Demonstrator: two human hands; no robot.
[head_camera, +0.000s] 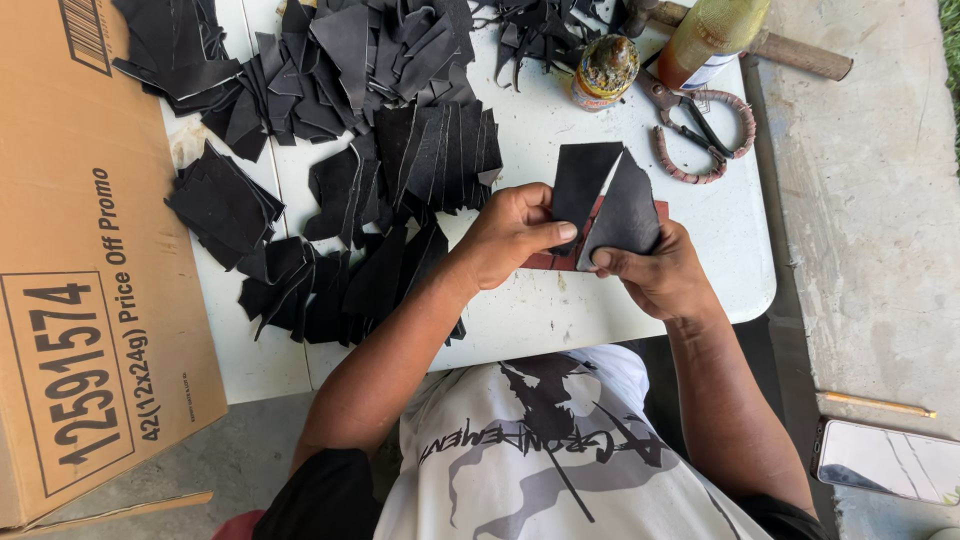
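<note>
Black leather pieces (608, 200) pinched in both grips, left hand (510, 235) and right hand (655, 275) closed on them over the white counter (560, 310).

Layout: table with cut pieces, tools and 2 hands

On the table (520, 320), the cut pieces (330, 150) lie left of both hands; the scissors (705, 135) and jar (604, 68) lie behind the right hand (655, 275); the cardboard box (90, 280) sits left of the table; the phone (885, 460) lies on the floor, right.
</note>
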